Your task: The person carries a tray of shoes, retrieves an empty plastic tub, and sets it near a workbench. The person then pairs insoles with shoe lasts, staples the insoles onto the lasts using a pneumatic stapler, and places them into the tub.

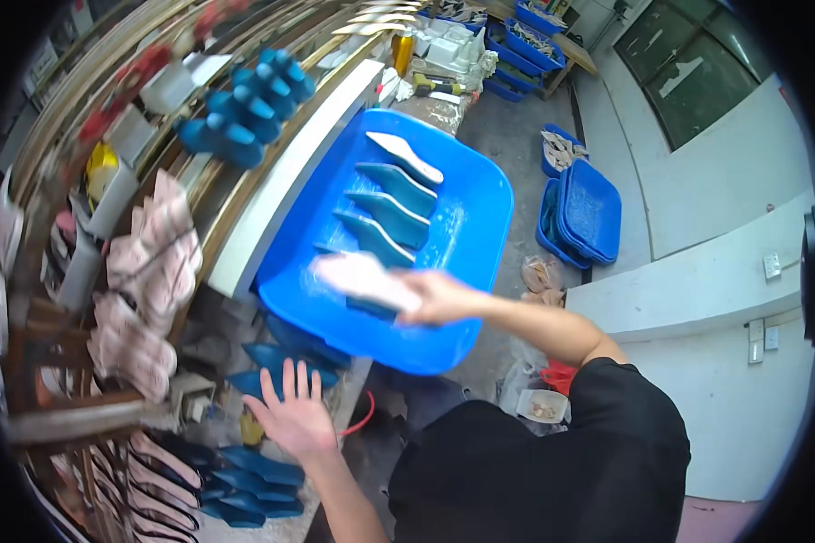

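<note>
My right hand [435, 297] grips a pale shoe insole [360, 277], blurred by motion, above a large blue plastic tub [466, 226]. Inside the tub, several teal sole-shaped pieces [389, 206] with pale edges stand in a row. A white-topped one [406, 156] lies at the far end of that row. Lower left, my left hand [294, 418] is open with its fingers spread and nothing in it. Just beyond its fingertips are more teal pieces [276, 356], partly hidden by the hand.
To the left runs a rack with pale pink insoles [154, 258] and a cluster of teal pieces [244, 109]. More teal pieces [254, 484] lie at lower left. Blue tubs [589, 213] sit on the floor by the right wall. A yellow-green tool [436, 85] rests beyond the tub.
</note>
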`<state>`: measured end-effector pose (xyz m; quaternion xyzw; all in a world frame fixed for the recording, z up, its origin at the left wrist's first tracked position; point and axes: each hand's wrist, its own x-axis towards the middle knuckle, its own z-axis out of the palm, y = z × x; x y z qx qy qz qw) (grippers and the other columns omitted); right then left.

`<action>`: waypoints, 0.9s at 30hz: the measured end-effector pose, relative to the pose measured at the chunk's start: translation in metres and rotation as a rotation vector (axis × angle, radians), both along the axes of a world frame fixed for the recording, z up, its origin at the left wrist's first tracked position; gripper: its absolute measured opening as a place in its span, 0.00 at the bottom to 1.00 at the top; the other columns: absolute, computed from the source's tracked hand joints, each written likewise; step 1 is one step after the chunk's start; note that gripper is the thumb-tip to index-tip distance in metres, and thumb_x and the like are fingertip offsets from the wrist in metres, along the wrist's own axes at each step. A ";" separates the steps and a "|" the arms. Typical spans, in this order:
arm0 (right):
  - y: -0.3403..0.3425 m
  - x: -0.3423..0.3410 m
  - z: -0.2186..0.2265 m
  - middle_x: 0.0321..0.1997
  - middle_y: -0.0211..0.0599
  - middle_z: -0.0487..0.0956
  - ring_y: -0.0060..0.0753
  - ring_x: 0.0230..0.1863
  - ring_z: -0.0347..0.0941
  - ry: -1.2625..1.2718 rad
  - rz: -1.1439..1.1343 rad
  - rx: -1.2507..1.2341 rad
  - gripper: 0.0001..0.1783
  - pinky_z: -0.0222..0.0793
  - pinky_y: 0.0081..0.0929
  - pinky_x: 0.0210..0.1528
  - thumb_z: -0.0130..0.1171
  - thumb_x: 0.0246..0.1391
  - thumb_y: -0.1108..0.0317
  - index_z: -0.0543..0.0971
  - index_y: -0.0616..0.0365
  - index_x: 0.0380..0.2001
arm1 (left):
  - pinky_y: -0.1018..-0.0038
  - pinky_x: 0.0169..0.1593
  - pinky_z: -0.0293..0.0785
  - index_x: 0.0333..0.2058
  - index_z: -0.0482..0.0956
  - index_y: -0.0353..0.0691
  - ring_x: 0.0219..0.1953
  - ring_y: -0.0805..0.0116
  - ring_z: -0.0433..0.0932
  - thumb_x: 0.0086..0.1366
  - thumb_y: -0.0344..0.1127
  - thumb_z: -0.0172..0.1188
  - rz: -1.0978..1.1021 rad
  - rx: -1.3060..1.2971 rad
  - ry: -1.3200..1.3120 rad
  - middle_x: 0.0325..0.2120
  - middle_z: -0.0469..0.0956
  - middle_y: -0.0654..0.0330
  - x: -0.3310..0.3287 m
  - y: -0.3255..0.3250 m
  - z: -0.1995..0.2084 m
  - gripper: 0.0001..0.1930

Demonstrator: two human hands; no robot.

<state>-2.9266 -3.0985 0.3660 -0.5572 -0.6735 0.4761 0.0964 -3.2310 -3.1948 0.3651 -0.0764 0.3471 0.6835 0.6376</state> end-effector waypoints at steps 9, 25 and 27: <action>0.233 0.146 -0.121 0.44 0.56 0.83 0.59 0.48 0.80 -0.602 -0.182 0.251 0.48 0.76 0.51 0.50 0.71 0.40 0.55 0.67 0.55 0.66 | 0.52 0.65 0.66 0.65 0.61 0.33 0.61 0.43 0.71 0.71 0.35 0.52 -0.168 -0.147 0.284 0.58 0.71 0.39 0.064 -0.002 -0.014 0.26; 0.429 -0.028 0.098 0.40 0.62 0.83 0.63 0.46 0.80 0.027 -0.745 0.777 0.21 0.74 0.53 0.52 0.60 0.53 0.57 0.82 0.63 0.43 | 0.52 0.62 0.72 0.59 0.67 0.29 0.55 0.43 0.78 0.70 0.26 0.50 -0.208 0.097 0.273 0.51 0.77 0.37 0.091 0.000 0.108 0.20; 0.370 -0.021 0.094 0.34 0.57 0.83 0.54 0.39 0.83 0.368 -0.820 1.050 0.20 0.75 0.45 0.45 0.63 0.54 0.56 0.82 0.64 0.40 | 0.53 0.62 0.72 0.60 0.67 0.29 0.54 0.45 0.78 0.70 0.26 0.51 -0.200 0.125 0.328 0.52 0.78 0.39 0.077 -0.001 0.118 0.21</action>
